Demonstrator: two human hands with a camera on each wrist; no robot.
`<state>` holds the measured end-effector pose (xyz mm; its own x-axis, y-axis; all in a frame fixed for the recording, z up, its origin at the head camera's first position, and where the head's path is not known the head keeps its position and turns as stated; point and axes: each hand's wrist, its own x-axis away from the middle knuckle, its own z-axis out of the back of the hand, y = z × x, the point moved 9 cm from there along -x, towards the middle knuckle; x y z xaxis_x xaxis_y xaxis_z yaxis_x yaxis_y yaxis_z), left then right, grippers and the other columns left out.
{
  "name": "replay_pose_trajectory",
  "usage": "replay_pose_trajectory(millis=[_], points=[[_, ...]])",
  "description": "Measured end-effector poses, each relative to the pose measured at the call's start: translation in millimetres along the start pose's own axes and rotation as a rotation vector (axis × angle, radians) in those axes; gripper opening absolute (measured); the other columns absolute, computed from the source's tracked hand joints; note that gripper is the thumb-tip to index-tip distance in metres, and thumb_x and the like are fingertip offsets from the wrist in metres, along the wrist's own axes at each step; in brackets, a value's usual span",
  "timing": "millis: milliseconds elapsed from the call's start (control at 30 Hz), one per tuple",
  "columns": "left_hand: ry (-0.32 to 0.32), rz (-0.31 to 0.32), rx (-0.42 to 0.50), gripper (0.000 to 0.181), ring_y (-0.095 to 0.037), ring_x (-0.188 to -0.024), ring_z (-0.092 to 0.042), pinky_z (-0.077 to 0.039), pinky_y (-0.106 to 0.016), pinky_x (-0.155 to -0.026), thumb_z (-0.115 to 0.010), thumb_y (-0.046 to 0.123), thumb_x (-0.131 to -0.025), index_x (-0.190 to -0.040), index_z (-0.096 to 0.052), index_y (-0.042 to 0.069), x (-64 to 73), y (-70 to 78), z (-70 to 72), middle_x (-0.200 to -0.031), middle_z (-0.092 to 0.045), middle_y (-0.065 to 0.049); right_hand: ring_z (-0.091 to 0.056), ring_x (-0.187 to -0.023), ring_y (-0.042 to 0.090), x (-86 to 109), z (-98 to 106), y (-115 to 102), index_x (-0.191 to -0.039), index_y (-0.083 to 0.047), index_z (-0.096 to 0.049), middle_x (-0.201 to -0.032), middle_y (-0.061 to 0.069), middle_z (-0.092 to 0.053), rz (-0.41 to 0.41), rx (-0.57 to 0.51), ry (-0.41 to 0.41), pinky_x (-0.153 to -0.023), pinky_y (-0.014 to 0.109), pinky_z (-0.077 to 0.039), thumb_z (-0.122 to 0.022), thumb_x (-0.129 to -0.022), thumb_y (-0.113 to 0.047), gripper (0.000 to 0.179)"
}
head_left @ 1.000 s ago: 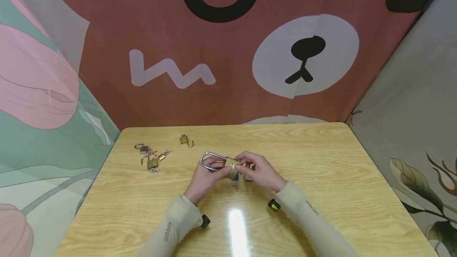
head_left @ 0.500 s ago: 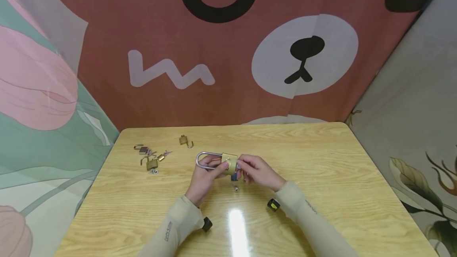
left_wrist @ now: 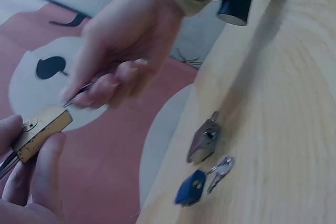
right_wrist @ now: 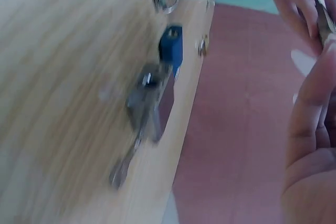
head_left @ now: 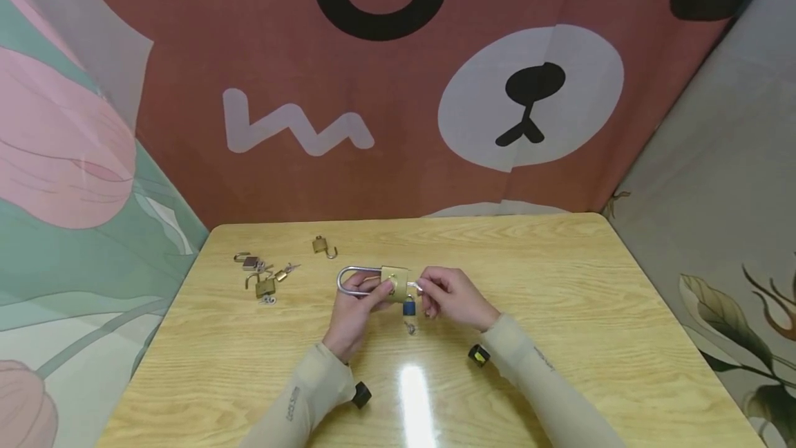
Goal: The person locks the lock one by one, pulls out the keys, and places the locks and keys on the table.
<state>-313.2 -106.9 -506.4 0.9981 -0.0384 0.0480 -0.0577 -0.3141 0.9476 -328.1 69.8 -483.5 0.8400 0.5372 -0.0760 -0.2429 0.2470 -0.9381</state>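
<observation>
In the head view my left hand (head_left: 357, 310) grips a brass padlock (head_left: 398, 289) with a long steel shackle (head_left: 354, 272) pointing left, thumb across its front face. My right hand (head_left: 457, 296) pinches a small silver key (head_left: 413, 285) whose end is right at the padlock's keyhole end; the left wrist view has that key (left_wrist: 76, 96) close to the brass body (left_wrist: 44, 129). Below the hands lie a blue padlock (head_left: 408, 308) and its ringed keys (head_left: 410, 328). Beside the blue one, a brown-and-silver padlock (left_wrist: 205, 142) shows in the left wrist view, largely hidden by my right hand in the head view.
Toward the table's left are an open dark padlock (head_left: 251, 262), an open brass padlock (head_left: 265, 287) and a small brass padlock (head_left: 282, 274), with keys among them. Another open padlock (head_left: 320, 245) lies near the back edge. A printed cloth (head_left: 398, 178) hangs behind the table.
The brass padlock has shifted left and turned more level in my left hand. My right fingers have come away from its body, so the key now shows between them and the padlock.
</observation>
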Motion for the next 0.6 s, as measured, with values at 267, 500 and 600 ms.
replay_pose_trajectory(millis=[267,500,600], points=[[0.056,-0.065,0.025,0.021,-0.013,-0.088,-0.075,-0.063,-0.029,-0.076,-0.073,0.003,-0.095,-0.115,-0.064,0.003,-3.2,18.4,20.0,-0.100,-0.079,0.001,-0.063,-0.059,0.017,4.1,26,8,-0.094,0.005,-0.063,-0.074,0.014,-0.065,0.006,0.029,0.039,-0.054,0.033,-0.057,-0.054,-0.109,-0.016,0.028],[0.055,-0.056,0.012,0.022,-0.014,-0.090,-0.075,-0.063,-0.030,-0.076,-0.074,0.003,-0.095,-0.115,-0.064,0.002,-3.7,16.6,20.5,-0.099,-0.079,0.001,-0.067,-0.064,0.029,1.0,34,10,-0.096,-0.007,-0.073,-0.079,0.019,-0.069,0.005,0.064,0.048,-0.060,0.047,-0.060,-0.058,-0.108,-0.021,0.024],[0.052,-0.050,0.001,0.023,-0.015,-0.090,-0.075,-0.063,-0.030,-0.077,-0.074,0.003,-0.095,-0.115,-0.064,0.003,-3.8,15.1,20.1,-0.099,-0.079,0.001,-0.072,-0.073,0.034,-1.4,39,14,-0.103,-0.007,-0.078,-0.084,0.017,-0.073,-0.006,0.079,0.062,-0.066,0.045,-0.063,-0.063,-0.105,-0.022,0.021]])
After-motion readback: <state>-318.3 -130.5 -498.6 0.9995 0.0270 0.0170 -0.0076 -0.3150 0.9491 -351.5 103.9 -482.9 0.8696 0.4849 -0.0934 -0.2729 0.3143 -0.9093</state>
